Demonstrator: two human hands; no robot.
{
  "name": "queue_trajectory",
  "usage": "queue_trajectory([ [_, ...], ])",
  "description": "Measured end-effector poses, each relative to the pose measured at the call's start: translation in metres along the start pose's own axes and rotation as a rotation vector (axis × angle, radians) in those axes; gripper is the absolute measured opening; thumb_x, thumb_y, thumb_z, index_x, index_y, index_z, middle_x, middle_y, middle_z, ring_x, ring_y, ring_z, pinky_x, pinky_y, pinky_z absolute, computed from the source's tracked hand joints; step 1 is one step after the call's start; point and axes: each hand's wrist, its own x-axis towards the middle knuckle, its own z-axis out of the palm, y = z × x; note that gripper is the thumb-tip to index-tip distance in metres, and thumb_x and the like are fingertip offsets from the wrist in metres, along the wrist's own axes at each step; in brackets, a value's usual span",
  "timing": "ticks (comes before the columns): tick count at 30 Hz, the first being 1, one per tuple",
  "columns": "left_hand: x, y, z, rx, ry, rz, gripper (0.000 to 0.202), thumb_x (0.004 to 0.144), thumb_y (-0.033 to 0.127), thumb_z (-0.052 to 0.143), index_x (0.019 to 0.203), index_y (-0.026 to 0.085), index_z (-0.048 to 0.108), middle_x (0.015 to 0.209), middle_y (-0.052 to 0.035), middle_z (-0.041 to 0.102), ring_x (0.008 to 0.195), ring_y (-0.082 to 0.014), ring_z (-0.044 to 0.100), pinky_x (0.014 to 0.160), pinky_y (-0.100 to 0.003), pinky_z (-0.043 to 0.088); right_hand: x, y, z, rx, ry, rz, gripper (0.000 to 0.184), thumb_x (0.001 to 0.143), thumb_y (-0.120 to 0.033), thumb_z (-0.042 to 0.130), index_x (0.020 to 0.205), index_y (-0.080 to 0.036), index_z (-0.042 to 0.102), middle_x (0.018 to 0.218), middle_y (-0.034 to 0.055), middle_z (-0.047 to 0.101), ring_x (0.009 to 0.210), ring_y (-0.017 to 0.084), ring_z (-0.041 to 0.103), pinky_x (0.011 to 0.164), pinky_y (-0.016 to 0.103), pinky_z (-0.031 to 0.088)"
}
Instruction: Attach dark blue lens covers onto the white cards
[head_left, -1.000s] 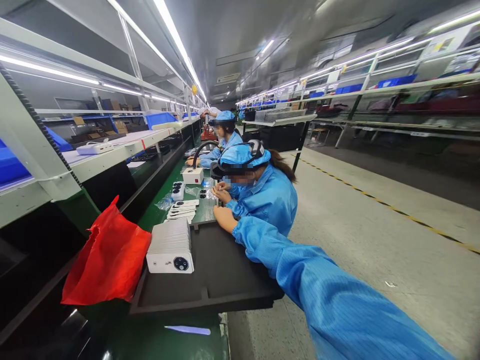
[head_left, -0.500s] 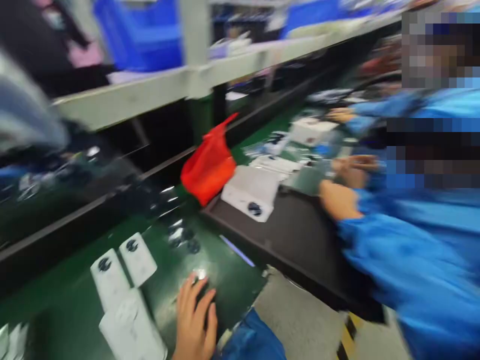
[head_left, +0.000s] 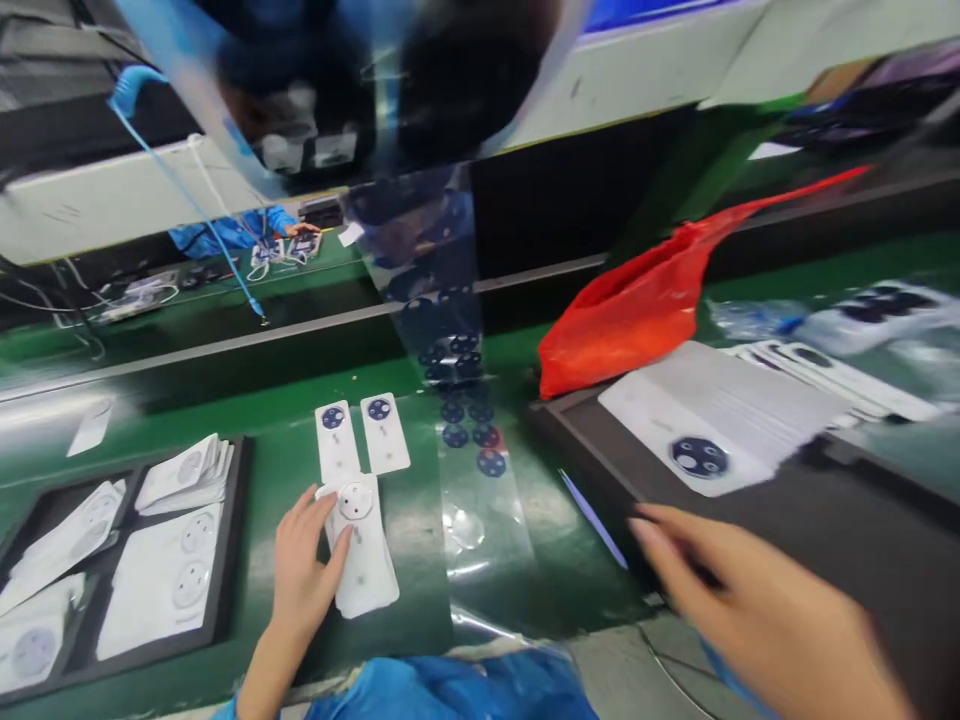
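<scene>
Bare green belt (head_left: 285,455) lies open left of the film strip (head_left: 480,500); right of the strip, black tray (head_left: 600,450) and red bag (head_left: 637,305) block passage.

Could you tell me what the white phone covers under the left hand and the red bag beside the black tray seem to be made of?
White phone covers: probably rigid plastic, matte, with a moulded camera ring. Red bag: thin plastic film, crumpled and slightly glossy.
</scene>
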Motion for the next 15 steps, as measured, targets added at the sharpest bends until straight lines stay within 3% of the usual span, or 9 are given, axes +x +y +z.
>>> queue_trajectory([
  [2,-0.004,0.024,0.011,-0.069,-0.019,0.019,0.03,0.096,0.023,0.06,0.126,0.022,0.058,0.121,-0.008,0.068,0.129,-0.0304,0.055,0.104,-0.05,0.045,-0.002,-0.02,0.031,0.13,-0.144,-0.075,0.029,0.1,-0.046,0.051,0.108,-0.026,0.071,0.102,0.0086,0.077,0.088,0.025,0.074,0.081,0.037,0.06],
  [4,-0.011,0.061,0.03,-0.162,-0.075,0.045,0.029,0.098,0.02,0.055,0.127,0.023,0.057,0.125,-0.0078,0.066,0.129,-0.0261,0.056,0.106,-0.046,0.047,0.011,-0.032,0.074,0.244,-0.251,-0.075,0.033,0.103,-0.032,0.041,0.12,-0.023,0.068,0.116,0.009,0.074,0.103,0.025,0.072,0.094,0.04,0.057],
  [6,-0.018,0.099,0.05,-0.261,-0.174,0.107,0.029,0.099,0.022,0.052,0.128,0.025,0.057,0.128,-0.0051,0.066,0.129,-0.0229,0.056,0.105,-0.043,0.05,0.03,-0.034,0.115,0.228,-0.272,-0.08,0.042,0.103,-0.024,0.034,0.137,-0.018,0.058,0.137,0.0113,0.063,0.124,0.025,0.062,0.107,0.043,0.049],
  [8,-0.022,0.128,0.068,-0.343,-0.258,0.185,0.03,0.099,0.027,0.053,0.129,0.029,0.057,0.128,-0.001,0.066,0.13,-0.0222,0.056,0.107,-0.043,0.05,0.044,-0.029,0.145,0.203,-0.293,-0.095,0.044,0.099,-0.023,0.042,0.14,-0.016,0.055,0.144,0.0145,0.056,0.135,0.031,0.052,0.113,0.053,0.041],
  [11,-0.017,0.142,0.09,-0.384,-0.292,0.154,0.03,0.099,0.025,0.051,0.127,0.028,0.058,0.13,-0.0032,0.065,0.134,-0.025,0.053,0.108,-0.047,0.049,0.045,-0.018,0.164,0.198,-0.301,-0.114,0.048,0.096,-0.024,0.053,0.144,-0.017,0.051,0.143,0.0152,0.057,0.138,0.034,0.048,0.115,0.063,0.03],
  [15,0.004,0.128,0.113,-0.343,-0.257,-0.033,0.036,0.1,0.023,0.047,0.136,0.021,0.051,0.139,-0.0119,0.058,0.141,-0.0288,0.044,0.108,-0.052,0.048,0.028,-0.007,0.161,0.252,-0.258,-0.116,0.051,0.095,-0.029,0.062,0.144,-0.021,0.05,0.123,0.0123,0.07,0.122,0.03,0.06,0.118,0.062,0.024],
])
